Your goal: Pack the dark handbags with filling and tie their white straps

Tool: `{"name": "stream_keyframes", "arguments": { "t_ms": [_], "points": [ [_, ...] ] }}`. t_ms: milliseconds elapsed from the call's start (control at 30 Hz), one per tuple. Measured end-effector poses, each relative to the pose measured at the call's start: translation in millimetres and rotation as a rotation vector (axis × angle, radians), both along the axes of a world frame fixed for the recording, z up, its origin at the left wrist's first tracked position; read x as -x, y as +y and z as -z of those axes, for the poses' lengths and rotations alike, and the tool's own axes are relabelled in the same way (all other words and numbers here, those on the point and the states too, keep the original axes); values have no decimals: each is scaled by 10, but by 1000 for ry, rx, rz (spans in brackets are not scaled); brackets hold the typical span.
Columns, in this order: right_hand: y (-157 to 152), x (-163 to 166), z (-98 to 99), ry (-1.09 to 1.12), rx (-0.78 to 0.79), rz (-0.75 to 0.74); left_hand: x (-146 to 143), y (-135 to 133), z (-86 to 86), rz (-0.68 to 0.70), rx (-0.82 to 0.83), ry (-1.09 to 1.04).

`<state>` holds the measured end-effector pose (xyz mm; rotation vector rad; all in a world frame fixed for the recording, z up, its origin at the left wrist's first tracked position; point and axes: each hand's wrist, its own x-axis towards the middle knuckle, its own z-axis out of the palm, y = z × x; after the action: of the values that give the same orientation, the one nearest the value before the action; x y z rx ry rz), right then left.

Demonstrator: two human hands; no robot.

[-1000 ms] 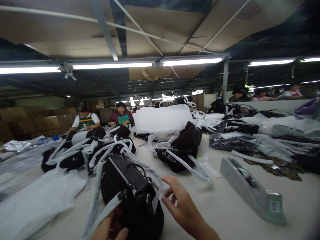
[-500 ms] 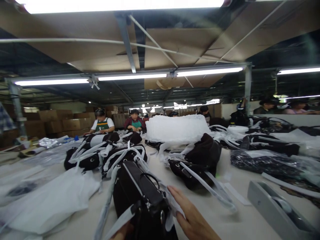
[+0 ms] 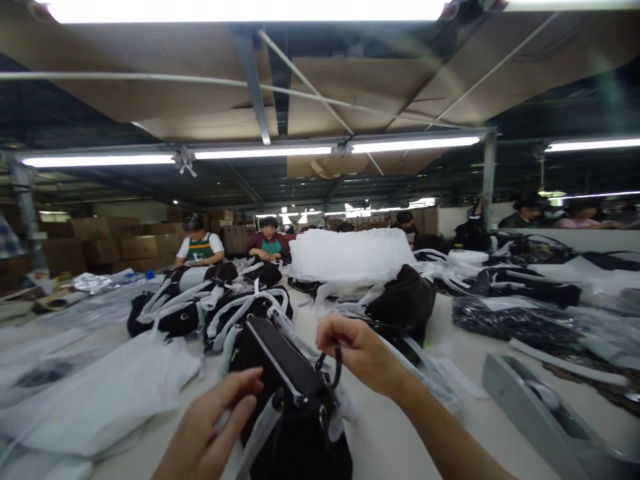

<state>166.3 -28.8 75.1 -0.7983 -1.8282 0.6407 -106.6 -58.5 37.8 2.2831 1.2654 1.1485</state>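
Note:
A black handbag (image 3: 303, 427) with a silver zip along its top lies in front of me, its handles wrapped in white padding. My right hand (image 3: 357, 350) pinches a thin black strap (image 3: 337, 370) and lifts it in a loop above the bag's right side. On the bag's left, my left hand (image 3: 215, 417) has its thumb and fingers apart, with the fingertips close to the bag's top edge. I cannot tell whether they touch it. A white-wrapped handle (image 3: 263, 427) stands between the left hand and the bag.
Several black bags (image 3: 165, 317) with wrapped handles lie farther back. A stack of white sheets (image 3: 350, 257) rises behind them. White bags (image 3: 120, 393) spread on the left; a grey tape dispenser (image 3: 530, 407) stands on the right. Co-workers (image 3: 200, 247) sit across the table.
My right hand has risen from the bag's right side and now pulls the thin black strap up. My left hand has come up from low at the bag's front to its left side.

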Motion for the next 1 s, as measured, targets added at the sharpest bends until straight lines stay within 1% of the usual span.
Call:
{"name": "stream_keyframes", "arguments": {
  "t_ms": [33,67,133,233,267,333,400,500,567,633,700,733,833,900,1000],
  "points": [
    [-169,-73,24,16,-96,32,-46,64,-88,33,-15,22],
    [-325,-140,72,7,-177,76,-107,130,-175,97,-14,61],
    [-574,-242,235,-45,-268,182,-263,265,-343,303,44,160],
    [-763,-306,558,-83,-282,324,-534,460,-532,667,222,287],
    [-791,-308,656,-73,-263,362,-621,524,-566,755,272,326],
    [-828,-296,805,-27,-190,390,-772,643,-586,847,325,410],
    [-868,-278,882,40,-93,347,-875,740,-559,879,332,472],
    [-942,-275,908,104,56,226,-919,814,-495,909,326,482],
    [-978,-290,906,64,137,179,-890,815,-464,902,331,474],
    [-990,-305,903,-22,144,204,-843,792,-446,859,356,477],
    [-985,-308,899,-70,95,289,-800,766,-430,820,384,456],
    [-980,-304,895,-66,68,330,-784,757,-420,822,389,422],
    [-964,-283,876,-42,-1,380,-755,752,-386,877,373,275],
    [-954,-270,870,-69,-105,408,-748,753,-372,901,377,239],
    [-938,-254,890,-140,-337,487,-764,714,-395,931,367,244]
  ]
}}
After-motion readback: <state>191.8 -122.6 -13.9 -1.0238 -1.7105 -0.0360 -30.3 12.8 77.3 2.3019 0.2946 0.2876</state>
